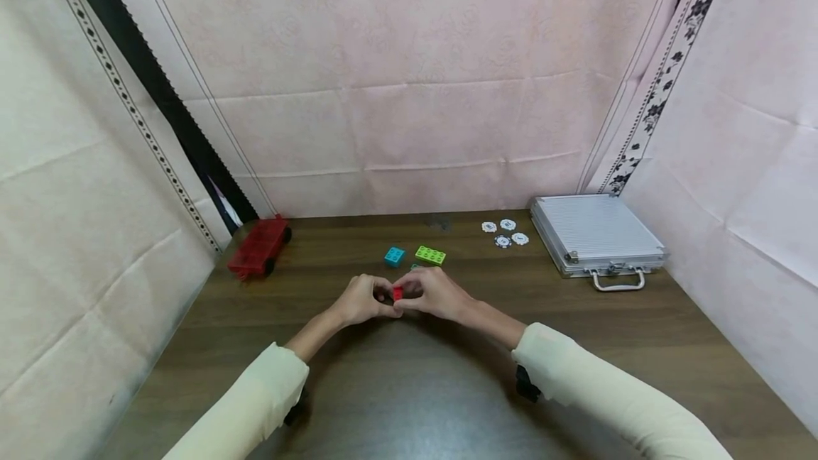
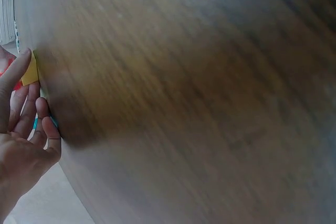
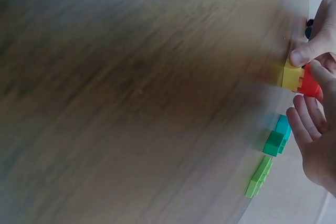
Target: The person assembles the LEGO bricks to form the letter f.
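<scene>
Both hands meet near the middle of the table. My left hand (image 1: 364,302) pinches a yellow toy brick (image 3: 291,77), its thumb on the brick's side. My right hand (image 1: 437,295) pinches a red toy brick (image 1: 397,293), which meets the yellow one; whether they are fully pressed together I cannot tell. The yellow brick is hidden in the head view. Just beyond the hands lie a blue brick (image 1: 394,256) and a lime green brick (image 1: 430,255). A darker green brick (image 3: 274,144) lies near them, mostly covered by the right hand in the head view.
At the left edge of the wooden table (image 1: 396,403) sits a red toy wagon (image 1: 258,248) with black wheels. Several poker chips (image 1: 503,241) lie at the back right, beside a silver case (image 1: 601,233) with its handle facing forward. Cloth hangs behind and at the sides.
</scene>
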A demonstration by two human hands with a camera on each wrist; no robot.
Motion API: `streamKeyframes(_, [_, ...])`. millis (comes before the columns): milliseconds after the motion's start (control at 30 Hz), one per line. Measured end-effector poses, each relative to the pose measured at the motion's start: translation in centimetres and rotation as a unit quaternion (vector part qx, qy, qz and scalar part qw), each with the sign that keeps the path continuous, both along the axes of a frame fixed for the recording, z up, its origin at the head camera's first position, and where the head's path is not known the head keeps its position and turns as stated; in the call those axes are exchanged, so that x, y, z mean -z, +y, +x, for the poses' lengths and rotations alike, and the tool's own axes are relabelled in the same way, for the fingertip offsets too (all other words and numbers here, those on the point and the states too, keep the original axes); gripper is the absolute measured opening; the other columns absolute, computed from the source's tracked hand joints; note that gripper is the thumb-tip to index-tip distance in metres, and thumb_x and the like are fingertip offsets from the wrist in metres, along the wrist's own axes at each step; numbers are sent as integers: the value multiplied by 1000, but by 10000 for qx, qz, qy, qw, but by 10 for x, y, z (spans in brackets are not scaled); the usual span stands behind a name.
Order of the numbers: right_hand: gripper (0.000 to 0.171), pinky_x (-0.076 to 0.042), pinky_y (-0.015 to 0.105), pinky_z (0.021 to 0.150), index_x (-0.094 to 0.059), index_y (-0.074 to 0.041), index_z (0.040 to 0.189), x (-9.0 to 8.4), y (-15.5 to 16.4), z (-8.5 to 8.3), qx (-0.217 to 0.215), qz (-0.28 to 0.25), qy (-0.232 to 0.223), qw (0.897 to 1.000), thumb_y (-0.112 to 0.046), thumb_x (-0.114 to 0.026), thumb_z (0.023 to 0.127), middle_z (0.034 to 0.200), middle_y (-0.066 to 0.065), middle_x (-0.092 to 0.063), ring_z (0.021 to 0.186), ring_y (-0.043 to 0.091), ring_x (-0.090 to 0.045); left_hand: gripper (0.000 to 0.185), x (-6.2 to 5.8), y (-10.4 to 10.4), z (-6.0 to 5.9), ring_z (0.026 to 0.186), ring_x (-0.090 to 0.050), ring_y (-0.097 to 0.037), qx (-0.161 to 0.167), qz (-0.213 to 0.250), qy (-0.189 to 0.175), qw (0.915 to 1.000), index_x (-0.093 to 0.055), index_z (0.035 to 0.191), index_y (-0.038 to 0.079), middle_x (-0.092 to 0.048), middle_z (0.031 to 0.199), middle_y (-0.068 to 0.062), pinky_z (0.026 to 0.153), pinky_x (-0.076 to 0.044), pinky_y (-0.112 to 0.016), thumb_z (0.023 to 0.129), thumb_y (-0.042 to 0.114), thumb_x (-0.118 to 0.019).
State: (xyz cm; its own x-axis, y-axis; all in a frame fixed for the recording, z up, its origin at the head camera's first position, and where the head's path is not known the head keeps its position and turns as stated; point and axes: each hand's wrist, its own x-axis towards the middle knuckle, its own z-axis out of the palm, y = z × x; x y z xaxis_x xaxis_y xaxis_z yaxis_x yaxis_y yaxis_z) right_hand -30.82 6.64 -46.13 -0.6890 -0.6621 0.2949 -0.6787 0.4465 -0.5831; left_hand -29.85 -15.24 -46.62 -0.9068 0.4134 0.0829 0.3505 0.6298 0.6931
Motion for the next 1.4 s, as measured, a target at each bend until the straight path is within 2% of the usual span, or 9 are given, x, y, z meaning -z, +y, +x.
streamKeyframes(267, [33,-56,20,74,-78,-8,117,-2,-5,-4,1,33,-202,9998,-24,-85,89,101,0,-76,90,11,-73,29,1,-3,-1,84,-60,-17,100,-67,98,9999,-78,99,12,-69,85,1,72,-48,-27,79,26,-94])
streamKeyframes(700, [36,-57,21,75,-78,-7,118,3,-4,-4,-20,-62,-390,9992,-24,-86,88,100,-2,-77,93,12,-74,31,0,-6,0,90,-65,-18,278,-18,44,9996,-77,105,9,-74,94,0,80,-54,-30,81,22,-92])
streamKeyframes(1000, [39,-56,20,75,-77,-10,120,-1,-5,-5,-82,378,130,9992,-32,-85,88,102,-1,-77,90,11,-73,27,4,-8,1,86,-62,-16,161,-104,77,9998,-78,99,12,-71,89,2,76,-51,-29,80,24,-93])
streamKeyframes(1100, [42,-58,23,80,-75,-6,121,-6,2,-9,-89,307,225,9992,-30,-85,88,105,3,-77,94,15,-74,26,4,-7,2,87,-63,-17,166,-88,5,9998,-77,97,13,-73,89,3,77,-52,-29,80,26,-93])
streamKeyframes(1233, [40,-60,35,85,-74,-3,120,-15,18,-19,3,69,418,9991,-25,-85,89,109,12,-76,97,24,-74,28,1,-5,2,88,-64,-18,143,-22,-61,9999,-78,101,12,-74,93,2,78,-53,-30,80,25,-92])
streamKeyframes(1400, [36,-59,46,87,-74,1,118,-22,42,-34,272,-67,500,9984,-17,-84,89,114,17,-75,100,33,-73,30,-3,-2,1,88,-64,-19,141,-21,-127,9998,-78,102,10,-75,95,-1,79,-53,-31,81,24,-92])
